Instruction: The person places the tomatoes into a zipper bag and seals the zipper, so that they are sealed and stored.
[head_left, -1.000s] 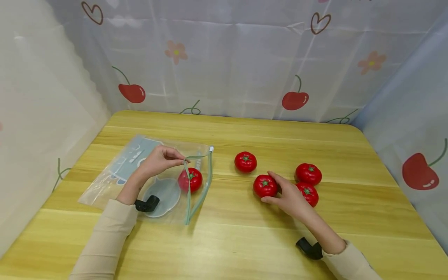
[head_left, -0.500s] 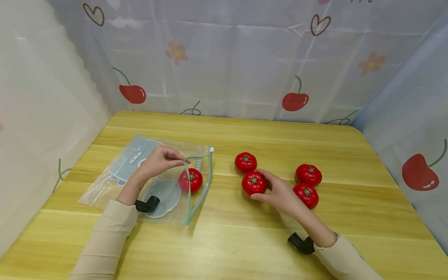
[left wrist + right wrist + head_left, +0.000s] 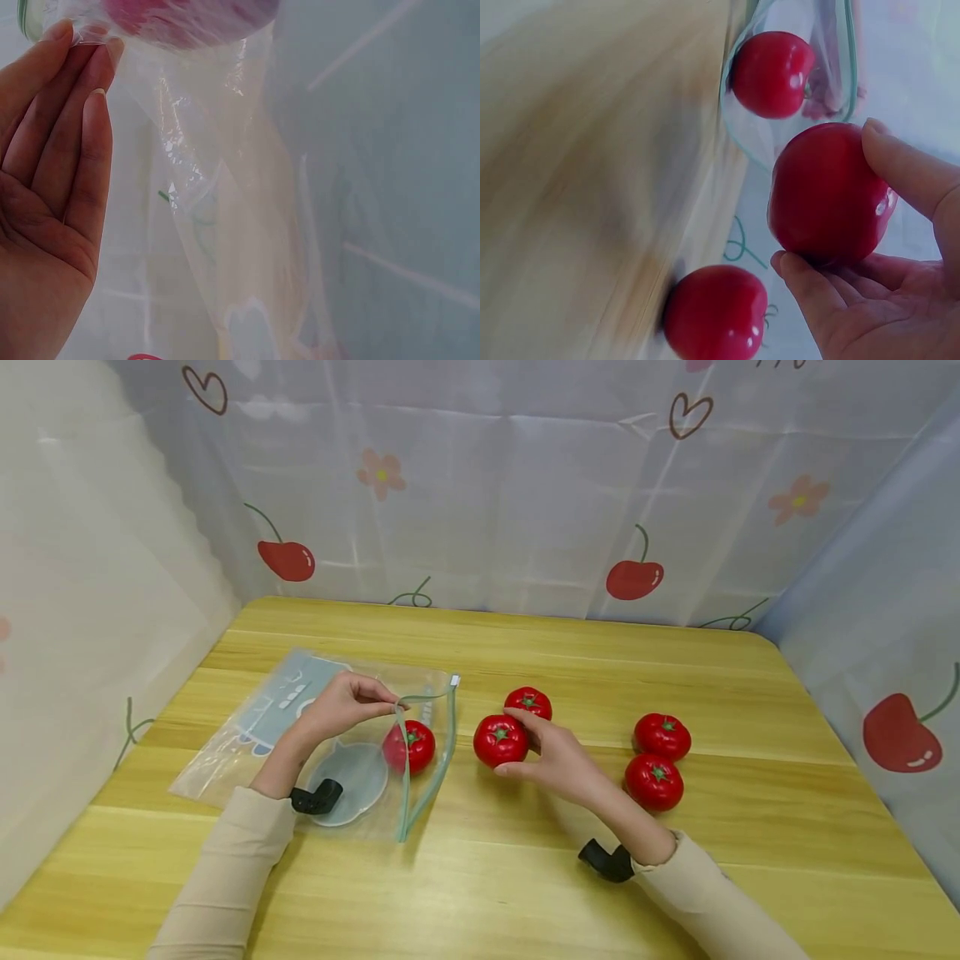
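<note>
My left hand [image 3: 342, 703] pinches the upper edge of a clear zip bag [image 3: 429, 793] and holds its green-rimmed mouth apart, facing right. One tomato [image 3: 417, 747] lies inside the bag, just behind the mouth; the right wrist view shows it through the opening. Between thumb and fingers, my right hand [image 3: 564, 762] grips a second tomato [image 3: 500, 741], a short way right of the bag mouth. In the right wrist view this held tomato [image 3: 831, 196] appears raised off the table. Another tomato [image 3: 529, 701] sits just behind it, partly covered by the right hand.
Two more tomatoes [image 3: 662, 737] stand close together on the right of the wooden table [image 3: 480, 893]. A white slider [image 3: 454, 680] is at the bag's far corner. Printed curtains [image 3: 495, 510] close off the back and sides.
My right hand has carried its tomato leftward, from beside the right-hand pair to near the bag mouth. The left hand and bag have stayed in place.
</note>
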Action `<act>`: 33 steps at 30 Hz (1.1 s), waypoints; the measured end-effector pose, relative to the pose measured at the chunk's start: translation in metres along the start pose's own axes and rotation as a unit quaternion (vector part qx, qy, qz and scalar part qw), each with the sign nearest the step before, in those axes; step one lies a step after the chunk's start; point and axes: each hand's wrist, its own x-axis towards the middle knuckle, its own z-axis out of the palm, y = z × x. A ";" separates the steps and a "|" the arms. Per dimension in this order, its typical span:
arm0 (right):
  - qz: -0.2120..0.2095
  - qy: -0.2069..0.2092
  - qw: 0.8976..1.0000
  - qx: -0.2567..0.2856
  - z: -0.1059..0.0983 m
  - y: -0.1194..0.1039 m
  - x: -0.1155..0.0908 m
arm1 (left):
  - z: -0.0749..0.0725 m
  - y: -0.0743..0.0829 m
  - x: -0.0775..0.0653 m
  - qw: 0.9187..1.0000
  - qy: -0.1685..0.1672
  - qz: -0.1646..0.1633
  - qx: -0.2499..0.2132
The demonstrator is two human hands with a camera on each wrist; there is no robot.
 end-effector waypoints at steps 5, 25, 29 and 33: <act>-0.009 -0.006 1.000 -0.004 0.010 -0.005 0.009 | 0.000 0.000 0.000 1.000 -0.001 -0.004 0.003; -0.009 -0.062 0.998 -0.018 0.045 -0.007 0.029 | 0.001 -0.001 0.001 1.000 0.001 0.005 0.001; -0.009 -0.065 0.998 -0.021 0.048 -0.007 0.031 | 0.002 -0.002 0.001 1.000 0.001 0.011 0.004; -0.012 -0.067 0.997 -0.020 0.051 -0.008 0.034 | 0.002 -0.002 0.000 1.000 0.005 0.013 0.013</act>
